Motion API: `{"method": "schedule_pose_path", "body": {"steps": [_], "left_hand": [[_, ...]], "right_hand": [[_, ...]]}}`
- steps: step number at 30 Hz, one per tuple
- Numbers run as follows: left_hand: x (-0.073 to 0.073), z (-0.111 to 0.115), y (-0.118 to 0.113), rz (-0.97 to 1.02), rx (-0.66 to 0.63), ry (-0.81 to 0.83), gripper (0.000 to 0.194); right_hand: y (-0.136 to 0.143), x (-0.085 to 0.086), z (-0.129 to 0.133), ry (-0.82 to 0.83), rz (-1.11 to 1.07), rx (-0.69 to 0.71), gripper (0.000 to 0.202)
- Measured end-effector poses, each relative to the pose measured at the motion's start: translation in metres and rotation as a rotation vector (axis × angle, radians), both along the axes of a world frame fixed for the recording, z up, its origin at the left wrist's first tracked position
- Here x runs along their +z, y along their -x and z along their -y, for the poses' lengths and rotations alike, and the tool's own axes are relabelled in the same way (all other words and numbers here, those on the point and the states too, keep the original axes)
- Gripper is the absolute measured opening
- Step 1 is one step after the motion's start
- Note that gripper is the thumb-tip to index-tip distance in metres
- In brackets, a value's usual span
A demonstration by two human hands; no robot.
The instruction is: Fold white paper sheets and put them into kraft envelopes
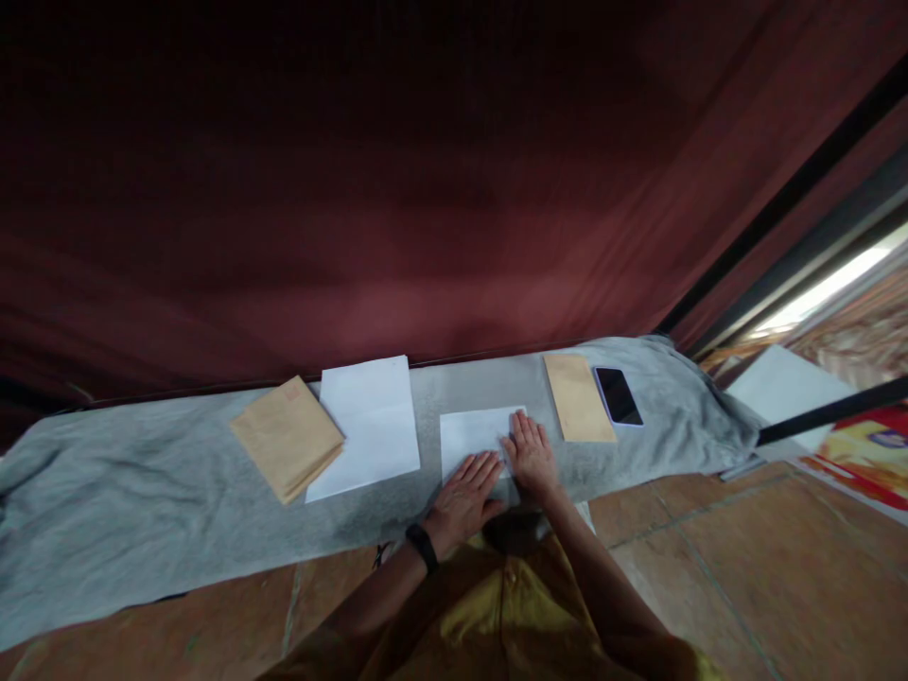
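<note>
A white sheet of paper (pixel 472 430), seemingly folded, lies on the grey cloth in front of me. My left hand (pixel 464 497), with a black band at the wrist, rests flat on its near edge, fingers stretched out. On its right side lies my right hand (pixel 531 456), also flat with fingers extended. Just right of that hand is a single brown envelope (pixel 580 399). Further left, a stack of white paper (pixel 373 421) sits partly under a pile of brown envelopes (pixel 290 435).
A phone (pixel 619 395) with a dark screen lies beside the single envelope. Grey cloth (pixel 163 492) covers the long, narrow surface. A dark red wall (pixel 426 236) rises behind it. At right stand a dark metal bar (pixel 837 411) and a colourful printed box (pixel 869 454). The floor is tiled (pixel 709 558).
</note>
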State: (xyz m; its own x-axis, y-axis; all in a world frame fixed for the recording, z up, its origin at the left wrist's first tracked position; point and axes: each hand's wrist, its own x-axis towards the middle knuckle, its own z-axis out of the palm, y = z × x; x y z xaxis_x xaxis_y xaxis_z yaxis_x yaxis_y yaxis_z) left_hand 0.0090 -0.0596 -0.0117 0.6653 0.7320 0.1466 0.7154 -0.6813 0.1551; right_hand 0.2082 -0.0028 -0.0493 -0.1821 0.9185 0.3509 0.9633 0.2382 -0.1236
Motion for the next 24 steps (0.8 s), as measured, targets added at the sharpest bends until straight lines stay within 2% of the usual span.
{"method": "schedule_pose_path", "body": {"steps": [7,13,15,19,21,24], "left_hand": [[-0.008,0.000,0.002,-0.005,-0.002,-0.009,0.068],[-0.007,0.000,0.001,-0.015,0.010,-0.006,0.067],[-0.009,-0.001,-0.001,-0.008,0.012,-0.008,0.067],[-0.013,0.000,-0.002,-0.005,0.030,-0.007,0.063],[-0.013,0.003,-0.001,-0.007,0.047,-0.010,0.062],[-0.012,0.009,0.004,-0.013,0.084,-0.032,0.061]], "right_hand": [[-0.018,-0.004,0.022,-0.039,0.017,-0.074,0.058],[-0.013,0.006,0.040,0.008,-0.014,-0.172,0.056],[-0.003,0.011,0.048,0.027,-0.035,-0.090,0.056],[0.021,0.018,0.063,0.084,-0.043,0.164,0.054],[0.027,0.018,0.068,0.086,-0.045,0.190,0.053],[0.022,0.016,0.071,0.063,-0.047,0.143,0.055]]}}
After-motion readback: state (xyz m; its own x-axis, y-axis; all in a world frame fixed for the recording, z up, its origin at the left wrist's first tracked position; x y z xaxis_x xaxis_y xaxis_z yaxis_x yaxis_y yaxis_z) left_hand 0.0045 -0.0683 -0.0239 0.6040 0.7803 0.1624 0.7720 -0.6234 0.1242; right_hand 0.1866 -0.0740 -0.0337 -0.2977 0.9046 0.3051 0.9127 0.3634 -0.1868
